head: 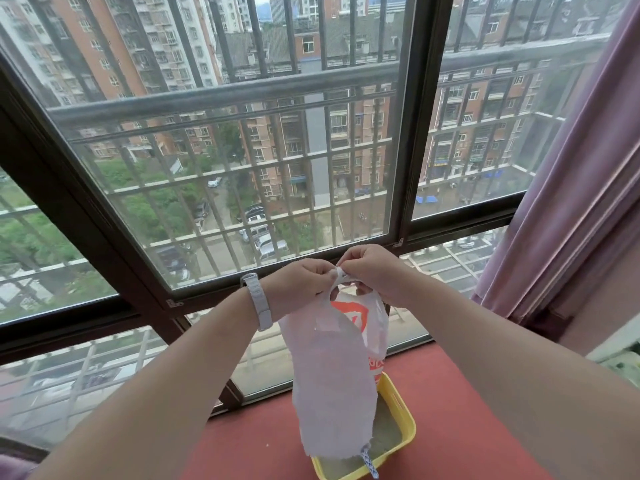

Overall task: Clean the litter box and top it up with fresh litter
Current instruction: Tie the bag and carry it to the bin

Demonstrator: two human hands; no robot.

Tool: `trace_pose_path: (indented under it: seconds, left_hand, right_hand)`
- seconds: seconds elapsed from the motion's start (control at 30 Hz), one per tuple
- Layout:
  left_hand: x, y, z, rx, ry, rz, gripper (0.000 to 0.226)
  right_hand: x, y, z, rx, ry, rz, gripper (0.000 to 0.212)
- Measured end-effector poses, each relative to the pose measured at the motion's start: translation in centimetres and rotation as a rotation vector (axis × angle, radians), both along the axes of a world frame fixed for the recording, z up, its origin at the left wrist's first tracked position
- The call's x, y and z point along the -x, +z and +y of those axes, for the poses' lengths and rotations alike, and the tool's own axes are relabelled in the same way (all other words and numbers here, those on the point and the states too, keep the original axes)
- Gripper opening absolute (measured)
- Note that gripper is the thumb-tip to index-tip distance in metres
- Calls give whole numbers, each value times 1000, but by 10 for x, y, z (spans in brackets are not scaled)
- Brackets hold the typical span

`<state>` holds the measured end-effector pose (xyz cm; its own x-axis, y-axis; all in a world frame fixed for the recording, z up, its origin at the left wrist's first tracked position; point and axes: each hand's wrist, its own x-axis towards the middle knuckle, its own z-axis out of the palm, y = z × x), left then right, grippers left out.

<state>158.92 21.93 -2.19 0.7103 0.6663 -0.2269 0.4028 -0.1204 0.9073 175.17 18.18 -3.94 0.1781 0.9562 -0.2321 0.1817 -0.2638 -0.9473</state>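
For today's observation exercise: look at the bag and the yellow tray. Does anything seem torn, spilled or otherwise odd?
The white plastic bag, pinched at its handles by the left hand and right hand, has a ragged, torn-looking bottom edge. It hangs over the yellow litter box on the red sill. No spilled litter is visible.

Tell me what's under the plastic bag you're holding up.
Under the white plastic bag, pinched by the left hand and right hand, sits a yellow litter box with greyish litter. The bag hides its middle.
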Motion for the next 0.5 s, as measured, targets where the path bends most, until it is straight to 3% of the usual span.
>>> trace_pose_path:
  seconds: [0.13,0.3,0.43,0.5]
  left_hand:
    - [4,5,-4,-232,-46,200,43]
    - [4,6,-11,-545,20,328,28]
    - [5,5,-12,-728,120,345,12]
    - [7,3,-13,-717,121,323,19]
  right_hand:
    - [2,1,2,47,108,-119,15]
    - [4,9,1,192,283,-209,22]
    - [2,10,-1,251,326,-55,22]
    - [0,7,-3,232,311,81,22]
